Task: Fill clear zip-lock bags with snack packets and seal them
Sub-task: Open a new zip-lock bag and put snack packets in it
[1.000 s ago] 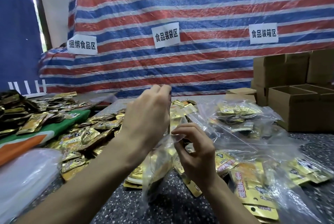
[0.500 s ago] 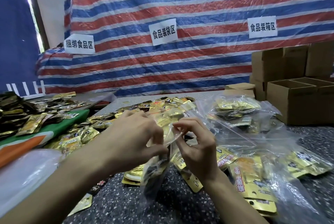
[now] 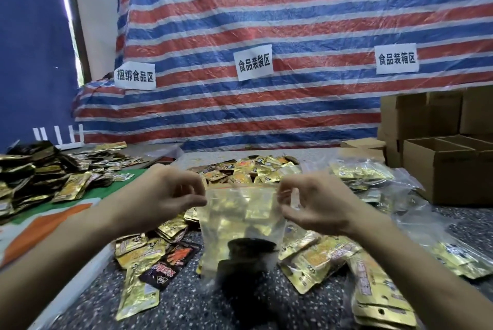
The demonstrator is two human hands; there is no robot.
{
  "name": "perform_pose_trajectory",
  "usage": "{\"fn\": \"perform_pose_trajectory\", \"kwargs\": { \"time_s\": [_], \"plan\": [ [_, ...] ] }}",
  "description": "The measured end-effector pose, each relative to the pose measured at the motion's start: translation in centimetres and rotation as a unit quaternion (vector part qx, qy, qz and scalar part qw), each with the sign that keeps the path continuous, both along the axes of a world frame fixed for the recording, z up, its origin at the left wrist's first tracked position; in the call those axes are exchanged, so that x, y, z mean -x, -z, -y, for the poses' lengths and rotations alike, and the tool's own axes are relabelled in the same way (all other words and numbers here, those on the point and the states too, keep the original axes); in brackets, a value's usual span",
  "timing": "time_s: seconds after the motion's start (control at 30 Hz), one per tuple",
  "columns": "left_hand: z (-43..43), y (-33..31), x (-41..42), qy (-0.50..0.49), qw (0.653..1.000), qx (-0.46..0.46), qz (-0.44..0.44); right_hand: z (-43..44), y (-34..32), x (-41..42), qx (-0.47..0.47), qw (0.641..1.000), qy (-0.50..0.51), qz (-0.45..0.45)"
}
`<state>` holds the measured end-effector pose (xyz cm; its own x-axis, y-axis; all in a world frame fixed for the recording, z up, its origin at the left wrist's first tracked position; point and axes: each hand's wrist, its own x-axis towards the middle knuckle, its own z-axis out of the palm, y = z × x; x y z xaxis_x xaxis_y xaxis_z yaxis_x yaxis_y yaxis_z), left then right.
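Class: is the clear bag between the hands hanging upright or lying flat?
Upright: the bag hangs, top corners pinched by left hand and right hand.

- Bare speckled table is lying open at the lower centre-left of the frame.
- A zip-lock bag is hanging across the centre.
- Loose snack packets are crowding the lower left and lower right.
- At the right side, filled bags and cardboard boxes are blocking the way.
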<state>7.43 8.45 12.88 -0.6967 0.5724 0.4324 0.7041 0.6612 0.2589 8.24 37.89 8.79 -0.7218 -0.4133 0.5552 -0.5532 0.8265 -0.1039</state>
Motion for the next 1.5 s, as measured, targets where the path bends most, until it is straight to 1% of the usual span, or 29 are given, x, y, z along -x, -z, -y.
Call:
{"fn": "perform_pose_trajectory", "kwargs": {
  "time_s": [0.13, 0.2, 0.27, 0.33, 0.43, 0.5, 0.63, 0.7, 0.8, 0.93, 1.03, 1.1, 1.2, 1.27, 1.33, 1.5],
  "plan": [
    [0.9, -0.8, 0.2, 0.007, 0.998, -0.050, 0.031, -0.3, -3.5, -2.0, 0.029, 0.997, -0.041, 0.064],
    [1.1, -1.3, 0.2, 0.014, 0.998, -0.064, 0.020, -0.3, -4.4, -3.1, 0.059, 0.994, -0.065, 0.068],
    [0.9, -1.7, -0.1, 0.028, 0.995, -0.096, 0.009, -0.3, -5.1, -3.9, 0.095, 0.991, -0.080, 0.053],
    [0.7, -1.8, -0.3, 0.044, 0.990, -0.130, 0.013, -0.5, -5.6, -4.3, 0.124, 0.989, -0.060, 0.056],
    [0.2, -1.5, 0.0, 0.049, 0.985, -0.165, 0.028, -0.9, -6.0, -4.4, 0.129, 0.983, -0.023, 0.130],
    [0.0, -1.0, 0.2, 0.041, 0.979, -0.194, 0.052, -1.2, -5.8, -4.4, 0.125, 0.977, -0.007, 0.172],
    [0.0, -0.2, 0.4, 0.022, 0.959, -0.249, 0.134, -2.0, -5.1, -4.4, 0.180, 0.961, 0.000, 0.209],
    [0.1, 0.1, 0.4, 0.020, 0.957, -0.238, 0.163, -2.1, -5.0, -4.4, 0.175, 0.962, -0.001, 0.211],
    [0.2, 0.2, 0.4, 0.020, 0.963, -0.205, 0.177, -2.1, -5.1, -4.6, 0.165, 0.963, -0.012, 0.214],
    [0.5, 0.0, 0.5, 0.011, 0.978, -0.138, 0.153, -2.0, -5.3, -5.0, 0.191, 0.957, -0.034, 0.218],
    [0.7, -0.3, 0.1, 0.001, 0.983, -0.117, 0.139, -1.9, -5.3, -5.1, 0.229, 0.949, -0.050, 0.211],
    [0.7, -0.3, -0.2, -0.008, 0.986, -0.110, 0.127, -1.8, -5.2, -5.2, 0.232, 0.951, -0.045, 0.200],
    [0.4, -0.2, -0.5, -0.029, 0.993, -0.083, 0.075, -1.3, -5.1, -5.3, 0.201, 0.964, -0.031, 0.170],
    [0.0, 0.1, -0.7, -0.041, 0.994, -0.086, 0.049, -1.1, -5.0, -5.5, 0.190, 0.968, -0.029, 0.161],
    [-0.3, 0.3, -0.9, -0.048, 0.993, -0.105, 0.027, -0.8, -5.1, -5.8, 0.174, 0.969, -0.031, 0.173],
    [-1.0, 0.5, -2.0, -0.036, 0.991, -0.132, -0.004, 1.3, -5.7, -6.0, 0.066, 0.973, -0.006, 0.221]
  ]
}}
